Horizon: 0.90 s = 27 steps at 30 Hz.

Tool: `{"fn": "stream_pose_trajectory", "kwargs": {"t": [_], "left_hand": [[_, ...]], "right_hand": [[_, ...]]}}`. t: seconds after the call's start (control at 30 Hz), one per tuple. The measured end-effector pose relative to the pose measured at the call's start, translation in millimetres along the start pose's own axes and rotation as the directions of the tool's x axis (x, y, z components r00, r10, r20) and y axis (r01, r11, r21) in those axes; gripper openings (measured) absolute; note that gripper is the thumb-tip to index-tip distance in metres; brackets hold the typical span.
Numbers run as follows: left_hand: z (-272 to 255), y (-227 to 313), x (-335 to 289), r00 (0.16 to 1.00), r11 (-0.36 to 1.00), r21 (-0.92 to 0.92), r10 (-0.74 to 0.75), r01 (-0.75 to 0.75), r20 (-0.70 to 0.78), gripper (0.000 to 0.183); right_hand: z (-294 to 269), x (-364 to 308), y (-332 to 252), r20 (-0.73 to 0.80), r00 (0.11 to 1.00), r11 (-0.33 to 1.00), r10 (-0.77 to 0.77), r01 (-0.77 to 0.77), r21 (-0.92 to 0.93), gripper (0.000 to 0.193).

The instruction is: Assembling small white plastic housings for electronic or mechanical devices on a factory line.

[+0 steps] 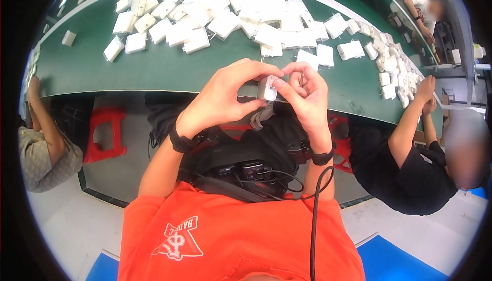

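Left hand (220, 94): clamped on the adapter (268, 90), index finger bent over its top, thumb set near its lower edge
Right hand (311, 96): thumb tip laid against the adapter's right side; index fingertip brought close to the left one; other fingers curled; whether a pinch is made cannot be told
Adapter: white, held between both hands, seen against the bench's near edge; its underside is hidden
Handling, as judged: the adapter is best steadied by the left hand alone, so the right thumb can be moved freely; pressure should be kept light and even
Bench (169, 73): green-topped, curved by the lens
Heap (205, 12): white adapters, piled loosely beyond the hands, prongs showing on some
Right pile (392, 68): more of the same, strung toward a co-worker's hand (425, 88)
Lone adapter (68, 38): set apart at left
Bag (238, 160): black, worn below the hands
Stool (105, 135): red, placed at left
In the way: cable (313, 229), led from the bag past the right forearm, could be snagged; heap's near edge, by which forward reach may be hampered
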<state>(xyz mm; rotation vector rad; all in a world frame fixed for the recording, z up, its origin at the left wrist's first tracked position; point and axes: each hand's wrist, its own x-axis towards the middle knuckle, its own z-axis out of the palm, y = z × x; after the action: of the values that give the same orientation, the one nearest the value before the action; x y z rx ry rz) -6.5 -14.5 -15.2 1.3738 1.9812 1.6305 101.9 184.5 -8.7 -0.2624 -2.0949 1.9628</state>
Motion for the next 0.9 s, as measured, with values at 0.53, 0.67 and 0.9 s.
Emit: {"fn": "stream_pose_trajectory", "kwargs": {"t": [0.53,0.67,0.9], "left_hand": [[0.1,4.5,2.3,0.998,0.997,-0.028,-0.067,0.067,0.004,0.053],[1.1,3.7,2.0,0.997,0.997,-0.024,-0.076,0.075,-0.005,0.052],[-0.4,3.0,3.1,0.997,0.997,-0.023,-0.070,0.070,0.019,0.052]], "right_hand": [[-7.9,-3.2,-24.1,-0.050,0.898,0.877,-0.436,0.412,-0.246,0.024],[-9.1,-5.9,-22.5,-0.048,0.908,0.890,-0.415,0.394,-0.230,0.014],[-5.6,-4.8,-14.1,-0.048,0.935,0.916,-0.351,0.333,-0.224,0.011]]}}
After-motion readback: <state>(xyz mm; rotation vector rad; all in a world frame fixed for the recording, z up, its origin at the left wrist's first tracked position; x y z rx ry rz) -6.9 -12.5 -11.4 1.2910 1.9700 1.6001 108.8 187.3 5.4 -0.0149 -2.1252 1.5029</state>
